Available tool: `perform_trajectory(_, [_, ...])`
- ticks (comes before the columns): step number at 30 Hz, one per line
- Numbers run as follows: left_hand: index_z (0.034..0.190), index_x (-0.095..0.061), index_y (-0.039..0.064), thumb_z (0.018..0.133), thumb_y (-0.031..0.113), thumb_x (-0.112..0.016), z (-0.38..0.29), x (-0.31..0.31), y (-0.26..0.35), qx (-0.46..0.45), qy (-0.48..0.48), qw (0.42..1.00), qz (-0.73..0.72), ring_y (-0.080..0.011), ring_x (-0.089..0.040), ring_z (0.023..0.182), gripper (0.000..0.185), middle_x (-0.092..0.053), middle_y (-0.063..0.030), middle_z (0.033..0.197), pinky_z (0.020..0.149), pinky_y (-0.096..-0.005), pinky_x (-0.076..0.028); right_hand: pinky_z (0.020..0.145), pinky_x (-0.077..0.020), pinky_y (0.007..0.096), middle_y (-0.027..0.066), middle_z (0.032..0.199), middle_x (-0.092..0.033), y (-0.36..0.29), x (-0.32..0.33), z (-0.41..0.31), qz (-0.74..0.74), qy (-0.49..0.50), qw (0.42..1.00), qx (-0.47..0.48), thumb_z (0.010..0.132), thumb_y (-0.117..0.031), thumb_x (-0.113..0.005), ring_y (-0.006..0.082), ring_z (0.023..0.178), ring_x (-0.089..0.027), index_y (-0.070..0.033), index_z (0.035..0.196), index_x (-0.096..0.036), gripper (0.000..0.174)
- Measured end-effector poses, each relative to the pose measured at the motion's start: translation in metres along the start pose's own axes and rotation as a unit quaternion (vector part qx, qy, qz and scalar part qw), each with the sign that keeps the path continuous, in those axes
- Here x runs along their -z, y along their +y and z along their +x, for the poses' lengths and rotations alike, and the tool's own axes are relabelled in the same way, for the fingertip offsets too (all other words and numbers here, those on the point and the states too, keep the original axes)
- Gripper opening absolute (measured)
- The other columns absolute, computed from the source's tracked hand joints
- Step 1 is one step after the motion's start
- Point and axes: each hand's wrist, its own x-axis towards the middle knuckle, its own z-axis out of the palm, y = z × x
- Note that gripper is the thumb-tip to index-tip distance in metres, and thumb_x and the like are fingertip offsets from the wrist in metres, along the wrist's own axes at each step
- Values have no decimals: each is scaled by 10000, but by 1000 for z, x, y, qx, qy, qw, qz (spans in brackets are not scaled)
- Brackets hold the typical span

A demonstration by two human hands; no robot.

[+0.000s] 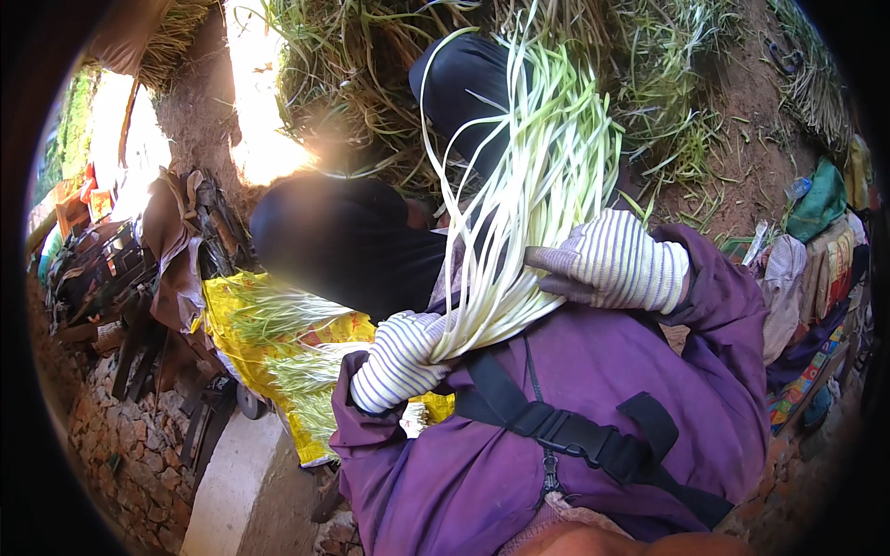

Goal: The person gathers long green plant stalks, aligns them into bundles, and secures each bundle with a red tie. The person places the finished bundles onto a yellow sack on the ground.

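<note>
A long bundle of pale green and white leafy stalks (535, 174) lies across my lap, its green tips pointing away from me. My left hand (407, 358), in a white-and-blue striped knit glove, grips the white lower ends of the stalks near my waist. My right hand (605, 264), in a matching glove with grey fingertips, rests on the right side of the bundle, its thumb or index finger lying over the stalks. Whether its other fingers close on any stalks is hidden. Several loose stalks arch out to the left above my knee.
Smaller bundles of stalks (292, 309) lie on a yellow sack (243, 354) at left. Heaps of cut greens (341, 90) cover the ground beyond my knees. A concrete block (240, 472) stands at lower left. Sacks and a green bag (819, 201) are piled at right.
</note>
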Motion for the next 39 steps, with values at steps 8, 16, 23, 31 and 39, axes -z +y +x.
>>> perform_trajectory(8, [1072, -687, 110, 740, 116, -749, 1, 0, 0, -11, -9, 999, 31, -322, -686, 766, 338, -708, -92, 862, 675, -371, -543, 533, -495, 425, 80, 664, -610, -7, 0, -1, -7, -20, 1000, 1, 873, -298, -635, 304, 633, -643, -115, 867, -636, 183])
perform_trajectory(16, [1268, -572, 102, 626, 201, -781, 1, -1, 6, -4, -37, 988, 153, -299, -645, 749, 682, -644, -83, 830, 680, -415, -485, 553, -499, 406, 117, 673, -618, -8, -7, -1, 120, -72, 988, -69, 890, -304, -631, 326, 620, -639, -103, 862, -640, 203])
perform_trajectory(23, [1080, -659, 141, 672, 262, -789, 3, -7, 13, -13, 21, 993, 116, -323, -628, 716, 445, -647, -76, 764, 672, -426, -471, 527, -490, 336, 88, 637, -619, -4, -5, -19, 182, 87, 970, -134, 858, -220, -698, 248, 560, -637, -88, 864, -672, 134])
perform_trajectory(31, [1108, -658, 147, 672, 221, -784, 3, -8, 12, -11, 2, 993, 117, -324, -647, 736, 460, -670, -81, 797, 676, -424, -485, 609, -519, 372, 82, 757, -659, -8, 7, -20, 132, 173, 975, -47, 840, -171, -709, 268, 670, -660, -83, 967, -683, 156])
perform_trajectory(39, [1116, -658, 149, 670, 210, -796, 2, -9, 9, -8, 0, 993, 115, -327, -644, 727, 470, -671, -80, 802, 669, -419, -488, 668, -536, 410, 86, 952, -671, -1, 0, -17, -14, 33, 998, 46, 804, -161, -651, 288, 832, -662, -88, 1168, -618, 372])
